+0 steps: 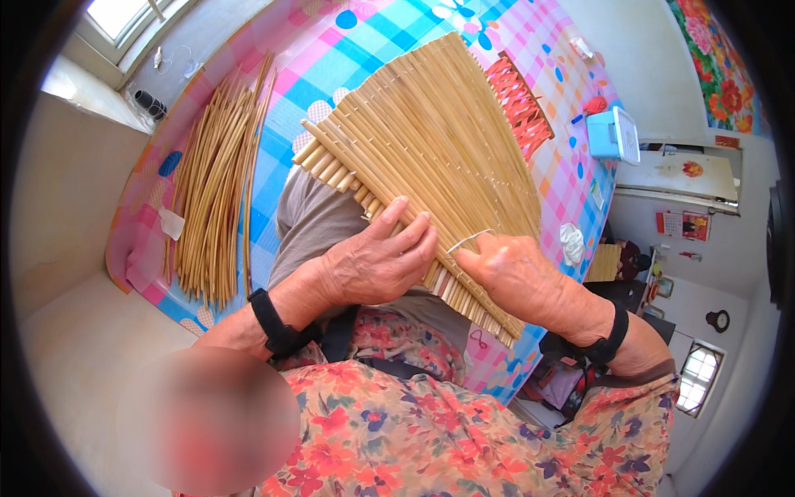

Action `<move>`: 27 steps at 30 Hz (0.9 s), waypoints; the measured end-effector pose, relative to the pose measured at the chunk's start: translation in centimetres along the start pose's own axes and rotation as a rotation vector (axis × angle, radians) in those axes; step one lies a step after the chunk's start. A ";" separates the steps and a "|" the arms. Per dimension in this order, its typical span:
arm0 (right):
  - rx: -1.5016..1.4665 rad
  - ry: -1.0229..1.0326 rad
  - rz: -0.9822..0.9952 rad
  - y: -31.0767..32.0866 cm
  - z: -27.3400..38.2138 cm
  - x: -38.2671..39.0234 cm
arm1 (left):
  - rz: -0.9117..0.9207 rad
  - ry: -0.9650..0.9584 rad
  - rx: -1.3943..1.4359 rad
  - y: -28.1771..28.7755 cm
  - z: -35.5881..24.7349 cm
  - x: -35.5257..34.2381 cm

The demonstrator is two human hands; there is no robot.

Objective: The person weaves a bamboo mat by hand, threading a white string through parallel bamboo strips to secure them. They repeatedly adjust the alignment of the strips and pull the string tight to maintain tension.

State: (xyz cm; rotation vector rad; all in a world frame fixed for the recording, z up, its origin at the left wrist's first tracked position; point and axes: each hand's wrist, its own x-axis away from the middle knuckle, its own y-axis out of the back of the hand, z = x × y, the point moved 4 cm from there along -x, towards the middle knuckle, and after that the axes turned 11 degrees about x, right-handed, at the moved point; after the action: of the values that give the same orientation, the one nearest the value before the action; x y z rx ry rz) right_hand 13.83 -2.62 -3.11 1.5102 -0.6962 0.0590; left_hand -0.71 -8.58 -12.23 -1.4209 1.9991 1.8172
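A mat of thin straw-coloured rods (pixel 447 124), bound by rows of stitches, lies across my lap, its near edge lined with thicker rod ends. My left hand (pixel 377 257) rests on that edge below the middle, fingers curled over the rods and pressing on them. Just right of it, my right hand (pixel 513 269) is closed in a pinch on a pale cord (pixel 468 239) that loops over the mat's stitched strip. Its fingertips are partly hidden against the rods.
A bundle of loose rods (pixel 211 190) lies left on a checked bed cover (pixel 290 58). Beyond the mat are a red woven piece (pixel 517 103) and a blue lidded box (pixel 606 132). White crumpled paper (pixel 571 244) lies at right; a window and wall border the left.
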 end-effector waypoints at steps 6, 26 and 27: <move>-0.018 0.011 -0.018 -0.3 0.2 -0.3 | -0.010 0.023 0.026 0.0 -0.1 0.1; -0.041 -0.026 -0.131 -1.5 0.3 -0.3 | 0.003 0.084 0.203 0.2 0.7 -0.1; -0.015 -0.040 -0.114 -1.5 0.4 -0.3 | 0.001 0.081 0.193 0.2 0.6 0.0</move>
State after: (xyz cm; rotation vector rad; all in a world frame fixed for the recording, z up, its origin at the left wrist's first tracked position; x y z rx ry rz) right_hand 14.16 -3.01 -4.61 1.5380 -0.6397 -0.0631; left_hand -1.09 -8.08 -12.26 -1.4562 2.1461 1.5414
